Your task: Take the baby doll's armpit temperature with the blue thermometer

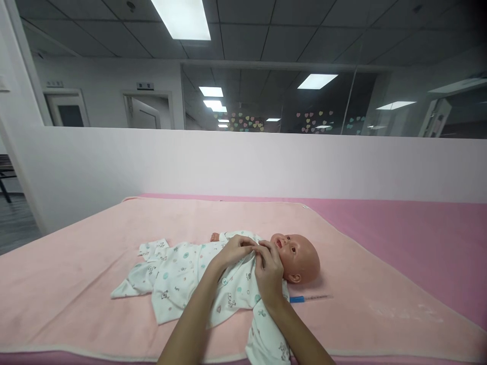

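Note:
A baby doll (pixel 296 256) lies on its back on a pale pink blanket (pixel 76 284), head to the right. It wears a white printed romper (pixel 182 276). My left hand (pixel 234 252) pinches the romper's cloth at the doll's chest, just below the chin. My right hand (pixel 269 274) is beside it, fingers curled onto the same cloth at the collar. Both hands touch each other near the neck opening. The doll's small hand (pixel 215 236) shows beyond my left hand.
A thin stick with a blue end (pixel 304 298) lies on the blanket by the doll's head. The blanket covers a darker pink mattress (pixel 418 238). A white partition wall (pixel 243 162) with glass above stands behind.

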Available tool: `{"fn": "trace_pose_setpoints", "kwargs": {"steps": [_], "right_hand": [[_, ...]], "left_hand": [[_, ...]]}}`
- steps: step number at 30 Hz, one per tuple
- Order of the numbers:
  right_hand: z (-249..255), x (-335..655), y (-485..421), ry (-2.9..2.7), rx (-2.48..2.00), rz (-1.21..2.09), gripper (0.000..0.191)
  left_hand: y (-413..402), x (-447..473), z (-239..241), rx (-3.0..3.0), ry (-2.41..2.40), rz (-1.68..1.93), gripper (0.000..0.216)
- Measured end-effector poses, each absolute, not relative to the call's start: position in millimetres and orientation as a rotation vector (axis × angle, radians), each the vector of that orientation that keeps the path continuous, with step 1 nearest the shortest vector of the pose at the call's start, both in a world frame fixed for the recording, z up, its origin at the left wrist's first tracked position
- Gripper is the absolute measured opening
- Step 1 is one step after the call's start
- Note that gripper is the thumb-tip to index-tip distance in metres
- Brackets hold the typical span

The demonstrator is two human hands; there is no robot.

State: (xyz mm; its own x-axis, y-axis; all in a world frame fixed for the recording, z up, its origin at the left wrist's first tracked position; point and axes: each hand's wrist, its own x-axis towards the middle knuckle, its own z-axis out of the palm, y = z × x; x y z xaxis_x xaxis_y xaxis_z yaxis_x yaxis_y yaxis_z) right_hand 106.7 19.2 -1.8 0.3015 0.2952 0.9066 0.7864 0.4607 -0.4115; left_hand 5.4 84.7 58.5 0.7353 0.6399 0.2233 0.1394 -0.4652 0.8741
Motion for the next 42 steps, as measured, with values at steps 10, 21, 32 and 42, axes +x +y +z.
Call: {"fn": "trace_pose_setpoints", "kwargs": {"steps": [10,21,32,42], "right_hand": [[1,105,17,-1.288,-1.034,-0.443,0.028],[1,103,15,-1.316,-1.003,-0.481,0.030],[4,102,12,-1.329,-1.000,-0.452,0.032],[1,105,15,-1.293,-1.035,-0.504,0.032]], "left_hand": [[91,2,58,2.036,0.414,0.530,0.028],[91,-1,56,2.036,0.458,0.509,0.018],[86,4,55,2.041,0.475,0.536,0.013],[80,3,59,2.117,0.465,0.614,0.020]]}}
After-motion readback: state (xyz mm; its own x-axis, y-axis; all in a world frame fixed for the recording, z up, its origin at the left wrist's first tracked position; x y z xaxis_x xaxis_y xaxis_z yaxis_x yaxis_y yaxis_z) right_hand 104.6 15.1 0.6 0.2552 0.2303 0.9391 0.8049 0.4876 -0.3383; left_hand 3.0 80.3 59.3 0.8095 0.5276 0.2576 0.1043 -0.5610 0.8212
